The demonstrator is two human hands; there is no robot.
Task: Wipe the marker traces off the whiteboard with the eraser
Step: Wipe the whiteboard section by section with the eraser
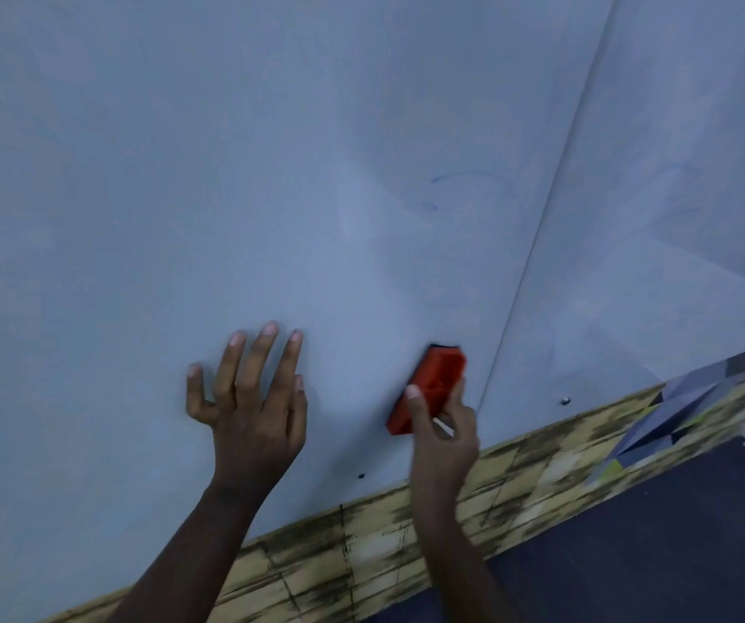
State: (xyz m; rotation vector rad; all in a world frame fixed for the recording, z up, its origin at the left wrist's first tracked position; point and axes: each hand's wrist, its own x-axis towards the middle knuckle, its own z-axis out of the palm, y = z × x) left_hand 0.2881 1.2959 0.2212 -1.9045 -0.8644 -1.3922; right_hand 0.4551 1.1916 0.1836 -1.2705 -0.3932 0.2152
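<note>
The whiteboard [271, 182] fills most of the view. Faint blue marker traces [433, 193] remain on it right of centre, well above my hands. My right hand [442, 436] grips a red eraser [435, 375] near the board's lower edge, its dark felt side against the surface. My left hand [249, 393] lies flat on the board to the left of the eraser, fingers spread and straight.
A seam [541, 227] runs down the board to a second panel [676, 150] on the right with faint smears. Below the board is a yellowish brick-patterned wall strip [361, 546], then dark floor [653, 546]. Small screws [565, 401] dot the lower edge.
</note>
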